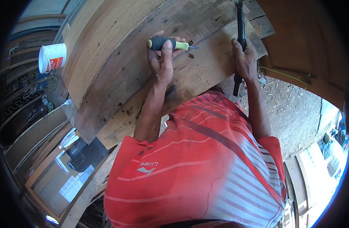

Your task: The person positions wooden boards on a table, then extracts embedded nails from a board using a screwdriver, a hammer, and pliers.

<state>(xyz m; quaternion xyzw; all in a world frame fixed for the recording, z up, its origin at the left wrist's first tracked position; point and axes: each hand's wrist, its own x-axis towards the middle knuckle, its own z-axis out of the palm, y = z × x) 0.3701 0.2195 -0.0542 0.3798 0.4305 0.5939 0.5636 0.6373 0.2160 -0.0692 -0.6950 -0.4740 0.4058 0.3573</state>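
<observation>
My left hand (161,62) is closed round a screwdriver-like tool (180,45) with a yellow-green handle wrapped in black. Its short metal tip points right, just above a wooden plank (205,64) with dark holes and stains. In my right hand (244,59) is a dark bar-like handle (241,26), held upright near the plank's right end; it looks like a hammer's, but its head is cut off by the top edge. Partly behind my left forearm, a dark slim tool (170,90) lies on the wood; its kind is hidden.
Wide boards (106,76) lie beside the plank on the left. A white bucket (52,57) stands at the far left. On the right are a brown wooden panel (303,45) and a yellow-green cord (286,74) over the rough floor (288,106). Shelving (22,93) lines the left side.
</observation>
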